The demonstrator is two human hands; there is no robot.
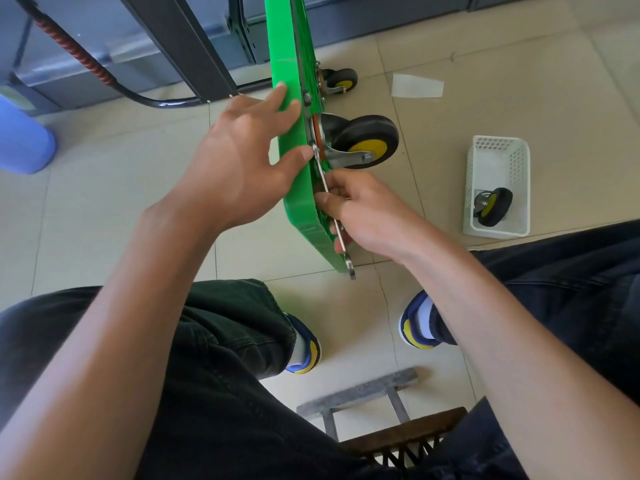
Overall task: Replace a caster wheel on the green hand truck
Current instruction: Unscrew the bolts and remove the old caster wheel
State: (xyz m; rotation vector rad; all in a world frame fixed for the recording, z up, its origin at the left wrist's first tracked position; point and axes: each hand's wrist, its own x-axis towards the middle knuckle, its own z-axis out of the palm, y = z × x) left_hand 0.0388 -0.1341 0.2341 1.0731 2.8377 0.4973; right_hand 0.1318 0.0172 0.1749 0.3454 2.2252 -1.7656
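The green hand truck (pixel 294 74) stands on its edge on the tiled floor, its underside facing right. A black caster wheel with a yellow hub (pixel 367 142) sits on its metal bracket against that underside; a second caster (pixel 341 80) shows further back. My left hand (pixel 239 161) rests on the green deck, fingers spread, thumb at the bracket's edge. My right hand (pixel 360 207) grips a silver wrench (pixel 337 223) whose upper end sits at the caster's mounting plate. Another caster wheel (pixel 493 206) lies in a white basket (pixel 498 230) to the right.
A black metal frame (pixel 194 53) and a tube with red-black wrapping (pixel 72 50) stand behind the truck. A blue container (pixel 20 140) is at the left. A paper scrap (pixel 417 85) lies on the floor. A stool (pixel 381 424) is under me, my feet either side.
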